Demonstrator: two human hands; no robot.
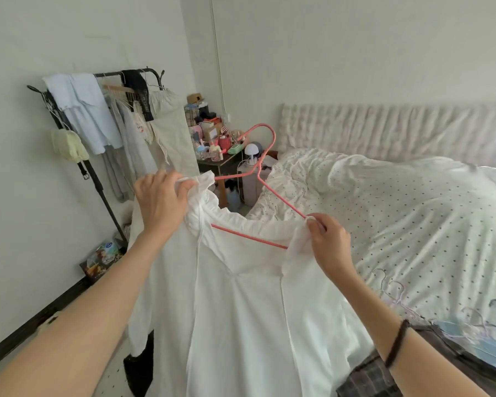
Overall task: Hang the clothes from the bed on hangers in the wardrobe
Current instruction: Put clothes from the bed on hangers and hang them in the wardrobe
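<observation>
A white ruffled garment (241,305) hangs in front of me, draped over a pink wire hanger (267,156) whose hook points up and away. My left hand (161,202) grips the garment's left shoulder ruffle. My right hand (330,242) pinches the right shoulder fabric where the hanger's arm enters it. The hanger's lower bar shows through the neck opening. The bed (398,213), with a dotted white cover, lies to the right. A black clothes rail (103,78) with several hung garments stands against the left wall.
A cluttered bedside table (221,164) stands between the rail and the bed. Spare pale wire hangers (395,293) lie on the bed by my right forearm, beside a dark plaid garment (375,373). A bag (103,256) sits on the floor by the wall.
</observation>
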